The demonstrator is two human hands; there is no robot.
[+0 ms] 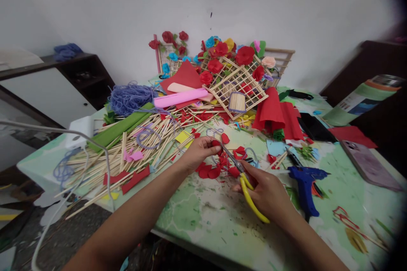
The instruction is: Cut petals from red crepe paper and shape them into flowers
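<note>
Scissors with yellow plastic handles and steel blades [246, 182] sit in the grip of the right hand [265, 192], whose fingers are clenched through and around the handle loops near the middle of the counter. The blades point up and to the left, parted only a little, and their tips meet a small red paper piece [217, 144]. That piece is pinched between thumb and fingertips of the left hand [199, 151], a tight grip closed on the paper's edge, just left of the blade tips.

Below and between the two hands lies a scatter of cut red paper petals [219, 169] on the green patterned counter [203, 216]. Just right of the right hand a blue hot-glue gun [305, 180] lies on its side, nozzle toward the left. To the left spreads a loose heap of thin wooden sticks [127, 152], with a roll of green crepe paper [122, 129] and a tangle of lavender yarn [130, 97] beyond it. Farther back are a pink paper roll [181, 98], a folded red crepe sheet [275, 112], and wooden lattice frames decked with red, blue and yellow paper flowers [237, 78] leaning at the white wall. A phone in a pale purple case [369, 163] rests at the far right edge.

No writing or brand can be read anywhere.
</note>
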